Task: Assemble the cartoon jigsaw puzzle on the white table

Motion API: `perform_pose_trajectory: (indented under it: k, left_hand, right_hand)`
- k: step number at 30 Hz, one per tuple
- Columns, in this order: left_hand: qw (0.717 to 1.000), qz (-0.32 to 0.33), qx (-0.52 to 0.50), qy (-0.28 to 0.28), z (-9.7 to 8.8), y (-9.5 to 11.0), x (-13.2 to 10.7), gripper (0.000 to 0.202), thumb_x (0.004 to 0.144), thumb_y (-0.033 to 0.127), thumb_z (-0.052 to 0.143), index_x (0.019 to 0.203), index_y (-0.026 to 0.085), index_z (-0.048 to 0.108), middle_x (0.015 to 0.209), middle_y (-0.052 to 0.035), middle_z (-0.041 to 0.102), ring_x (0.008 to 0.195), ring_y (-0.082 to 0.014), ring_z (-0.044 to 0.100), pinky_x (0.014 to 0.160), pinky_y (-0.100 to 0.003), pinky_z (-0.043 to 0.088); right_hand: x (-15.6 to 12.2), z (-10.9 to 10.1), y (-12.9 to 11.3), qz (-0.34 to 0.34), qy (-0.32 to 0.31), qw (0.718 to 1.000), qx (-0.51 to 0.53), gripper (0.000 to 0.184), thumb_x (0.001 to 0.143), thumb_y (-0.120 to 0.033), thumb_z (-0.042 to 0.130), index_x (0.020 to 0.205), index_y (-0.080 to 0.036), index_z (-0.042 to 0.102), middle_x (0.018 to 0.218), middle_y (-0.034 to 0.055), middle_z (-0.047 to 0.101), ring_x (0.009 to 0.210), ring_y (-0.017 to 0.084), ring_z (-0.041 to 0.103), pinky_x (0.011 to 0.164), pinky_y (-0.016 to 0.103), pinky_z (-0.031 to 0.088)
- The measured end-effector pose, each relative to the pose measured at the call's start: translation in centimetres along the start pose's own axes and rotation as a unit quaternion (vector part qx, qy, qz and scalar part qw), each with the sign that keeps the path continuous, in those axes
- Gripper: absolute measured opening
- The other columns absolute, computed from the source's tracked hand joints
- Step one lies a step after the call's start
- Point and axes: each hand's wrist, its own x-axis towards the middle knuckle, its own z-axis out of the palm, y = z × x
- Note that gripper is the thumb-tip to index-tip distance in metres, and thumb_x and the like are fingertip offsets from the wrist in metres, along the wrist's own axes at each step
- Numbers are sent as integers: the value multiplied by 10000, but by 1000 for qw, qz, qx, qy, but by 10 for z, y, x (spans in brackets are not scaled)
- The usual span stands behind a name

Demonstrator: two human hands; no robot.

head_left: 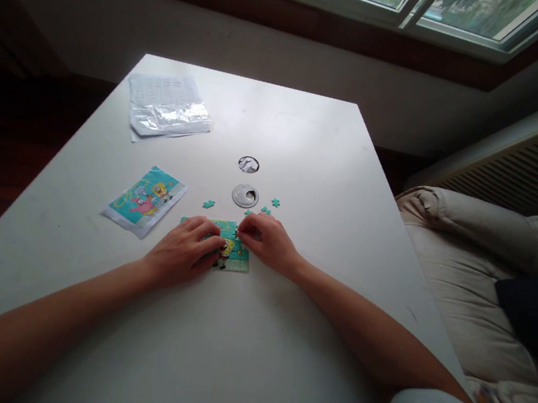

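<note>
A small, partly covered jigsaw puzzle [239, 263] with a yellow cartoon figure on teal lies on the white table. My left hand [186, 246] rests over its left side, fingers bent loosely and spread on the surface. At the puzzle's upper right edge, my right hand [270, 242] pinches thumb and forefinger together on what looks like a puzzle piece [237, 231], mostly hidden by the fingertips. Several loose teal pieces lie just beyond the puzzle, among them one at the left [208, 204] and one at the right [275, 202].
A picture sheet [145, 200] with cartoon figures lies left of the puzzle. Papers in a clear plastic sleeve [169, 109] sit at the table's far left. Beyond the pieces are a round metal cover [245, 196] and a round hole [249, 165]. A cushioned seat [460, 277] stands at right.
</note>
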Motion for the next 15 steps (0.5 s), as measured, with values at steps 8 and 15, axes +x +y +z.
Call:
perform_pose_trajectory:
  k: [8, 15]
  left_hand:
    - [1000, -1, 4, -9, 1, 0, 1, 220, 978, 270, 530, 1175, 223, 616, 1122, -94, 608, 1109, -271, 527, 979, -465, 468]
    - [1000, -6, 7, -11, -1, 2, 2, 235, 978, 263, 517, 1187, 240, 621, 1116, -88, 610, 1104, -266, 533, 984, -455, 464]
  right_hand:
    - [1, -1, 0, -29, -18, 998, -56, 93, 845, -126, 655, 806, -197, 609, 759, -14, 602, 774, 147, 496, 760, 280, 368]
    - [1, 1, 2, -54, -17, 992, -109, 55, 879, -176, 655, 837, -202, 632, 838, 22, 598, 839, 182, 489, 812, 314, 385]
